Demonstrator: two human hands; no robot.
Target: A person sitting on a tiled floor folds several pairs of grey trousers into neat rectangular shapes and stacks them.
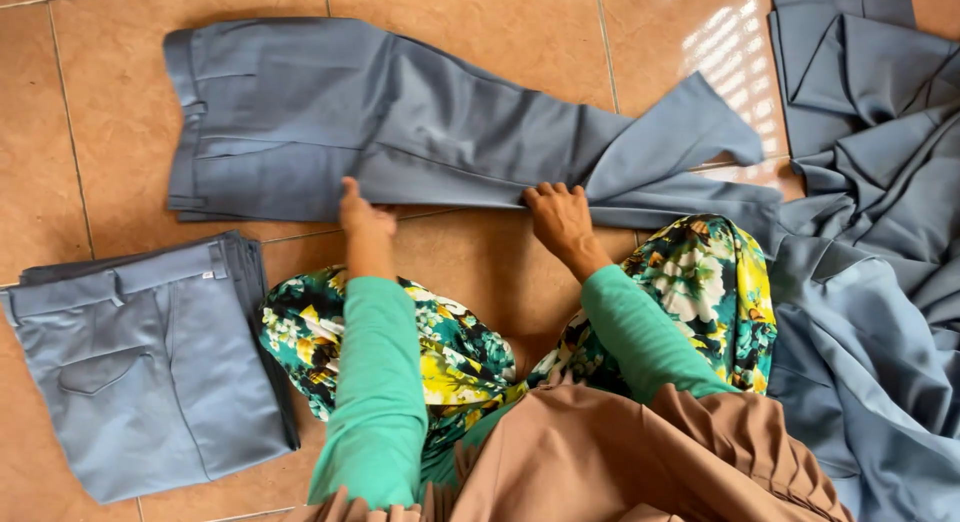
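Note:
A pair of grey-blue trousers (pixel 340 122) lies flat on the tiled floor, waistband to the left, legs running right. My left hand (pixel 362 214) rests on the near edge of the trousers around mid-thigh, fingers closed on the fabric edge. My right hand (pixel 558 214) presses the same near edge further right, around the knee. Both arms wear green sleeves. The leg ends fold up at the right.
A folded stack of the same grey-blue trousers (pixel 150 362) sits at the lower left. A loose heap of grey-blue garments (pixel 870 182) fills the right side. My knees, in floral cloth (pixel 700 282), are on the orange floor tiles (pixel 470 272).

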